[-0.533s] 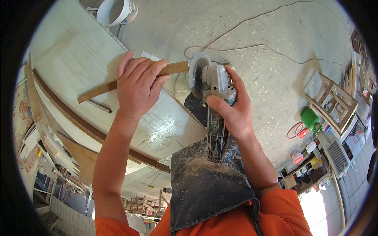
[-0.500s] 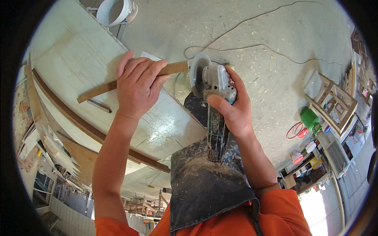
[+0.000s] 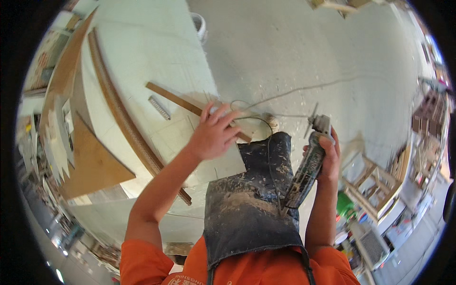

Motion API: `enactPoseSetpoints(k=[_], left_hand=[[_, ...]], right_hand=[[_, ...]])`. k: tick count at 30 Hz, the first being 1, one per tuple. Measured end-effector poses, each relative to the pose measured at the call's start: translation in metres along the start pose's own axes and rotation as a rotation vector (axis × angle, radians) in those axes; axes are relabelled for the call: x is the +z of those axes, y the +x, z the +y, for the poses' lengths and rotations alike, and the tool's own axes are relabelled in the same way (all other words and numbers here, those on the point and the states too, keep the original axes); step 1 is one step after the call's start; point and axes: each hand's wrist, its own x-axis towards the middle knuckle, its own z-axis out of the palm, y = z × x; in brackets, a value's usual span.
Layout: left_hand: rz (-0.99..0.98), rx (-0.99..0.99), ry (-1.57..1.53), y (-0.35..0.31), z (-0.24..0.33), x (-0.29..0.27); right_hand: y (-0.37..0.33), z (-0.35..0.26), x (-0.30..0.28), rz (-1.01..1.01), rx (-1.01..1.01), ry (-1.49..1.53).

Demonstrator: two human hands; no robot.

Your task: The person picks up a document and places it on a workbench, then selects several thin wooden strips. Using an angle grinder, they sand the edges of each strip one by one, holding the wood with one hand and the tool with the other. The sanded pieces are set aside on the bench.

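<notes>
My right hand (image 3: 330,159) is wrapped round the angle grinder (image 3: 304,175), holding it off to the right of my dusty dark apron. The grinder's disc (image 3: 311,121) is seen nearly edge-on, away from the wood. Over the table's edge, my left hand (image 3: 213,135) has its fingers spread above a narrow wooden strip (image 3: 173,97). Whether the fingertips touch the strip is hard to tell, since they are partly blurred. The strip lies slanted on the pale tabletop (image 3: 147,42), its near end jutting past the edge. A short grey ribbed piece (image 3: 159,108) lies beside it.
A long brown strip (image 3: 121,114) runs along the table's left part, with a brown board (image 3: 97,161) beyond it. A cord (image 3: 304,89) trails over the floor. At the right stand a wooden frame (image 3: 373,187) and a green tank (image 3: 344,204). A white bucket (image 3: 198,26) stands beyond the table.
The grinder has moved right, away from the strip's end. My left hand has loosened from the strip, which now lies on the table at another slant. The view has turned.
</notes>
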Motion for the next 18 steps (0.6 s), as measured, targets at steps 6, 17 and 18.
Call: enactPoseSetpoints(k=[6, 17, 18], left_hand=[[-0.115, -0.469, 0.023, -0.073, 0.078, 0.0], [0.802, -1.588, -0.043, -0.07, 0.185, 0.098], [0.873, -1.615, -0.045, -0.063, 0.182, 0.102]], right_hand=[[0.061, -0.046, -0.009, -0.206, 0.043, -0.097], [0.098, -0.104, 0.027, -0.704, 0.308, -0.356], [0.096, -0.105, 0.031, -0.726, 0.33, -0.394]])
